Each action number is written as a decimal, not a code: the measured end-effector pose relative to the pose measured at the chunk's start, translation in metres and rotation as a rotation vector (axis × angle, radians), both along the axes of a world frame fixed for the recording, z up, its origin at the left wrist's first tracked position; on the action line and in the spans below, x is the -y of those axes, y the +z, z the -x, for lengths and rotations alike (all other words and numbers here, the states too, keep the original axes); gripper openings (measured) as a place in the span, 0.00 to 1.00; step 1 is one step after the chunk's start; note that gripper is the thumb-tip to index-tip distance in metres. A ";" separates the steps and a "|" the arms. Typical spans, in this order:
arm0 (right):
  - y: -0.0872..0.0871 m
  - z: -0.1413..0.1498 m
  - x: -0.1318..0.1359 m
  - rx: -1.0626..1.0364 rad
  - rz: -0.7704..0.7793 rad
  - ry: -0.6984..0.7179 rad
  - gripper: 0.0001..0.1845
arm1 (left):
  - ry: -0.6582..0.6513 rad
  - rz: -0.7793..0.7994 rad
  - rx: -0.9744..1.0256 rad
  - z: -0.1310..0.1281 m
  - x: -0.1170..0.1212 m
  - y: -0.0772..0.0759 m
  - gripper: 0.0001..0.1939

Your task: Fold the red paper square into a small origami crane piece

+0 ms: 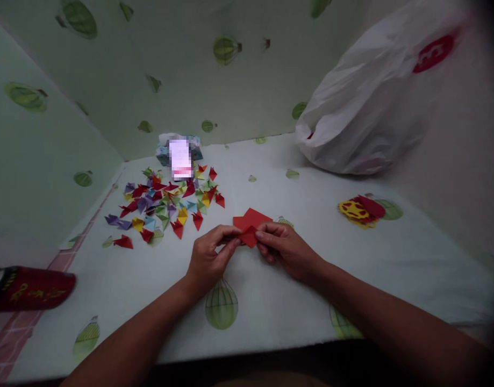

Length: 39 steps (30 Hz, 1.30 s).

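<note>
A partly folded sheet of red origami paper (251,217) is held between my two hands, just above the table. My left hand (216,248) pinches its left edge between thumb and fingers. On the other side, my right hand (285,246) grips the right edge with the thumb on top. A small folded flap points down toward me between the thumbs. Left of my hands lies a spread of small folded paper pieces (164,207) in red, purple, yellow, green and blue.
Behind the folded pieces, a lit phone (181,158) leans on a tissue box (196,148). A white plastic bag (351,118) stands at the back right, with red and yellow cut-out shapes (360,209) nearer. A red can (37,288) is at the left edge.
</note>
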State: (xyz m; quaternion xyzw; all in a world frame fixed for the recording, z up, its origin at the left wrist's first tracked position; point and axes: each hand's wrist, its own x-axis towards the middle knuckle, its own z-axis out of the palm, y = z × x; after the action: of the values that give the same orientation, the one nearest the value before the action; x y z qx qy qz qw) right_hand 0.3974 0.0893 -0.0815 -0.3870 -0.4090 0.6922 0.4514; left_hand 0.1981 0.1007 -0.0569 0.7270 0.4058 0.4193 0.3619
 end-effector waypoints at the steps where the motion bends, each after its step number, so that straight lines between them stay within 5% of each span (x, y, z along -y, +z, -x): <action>1: 0.000 0.000 0.000 0.002 0.000 0.000 0.17 | 0.001 -0.009 -0.012 0.001 0.000 0.000 0.05; 10: 0.002 0.001 0.002 0.047 0.001 -0.016 0.18 | -0.031 -0.015 -0.035 0.004 0.000 -0.008 0.06; 19: 0.003 0.004 0.005 0.141 -0.033 0.024 0.22 | -0.035 0.268 0.091 0.002 0.002 -0.011 0.08; 39: -0.001 0.001 0.004 0.057 -0.036 0.041 0.18 | -0.117 0.430 0.339 -0.003 0.007 -0.012 0.12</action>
State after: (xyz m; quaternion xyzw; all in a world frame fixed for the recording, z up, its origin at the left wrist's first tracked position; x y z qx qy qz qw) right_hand 0.3968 0.0850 -0.0825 -0.3900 -0.4421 0.6824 0.4322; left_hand 0.2014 0.0937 -0.0687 0.5751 0.3764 0.4176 0.5943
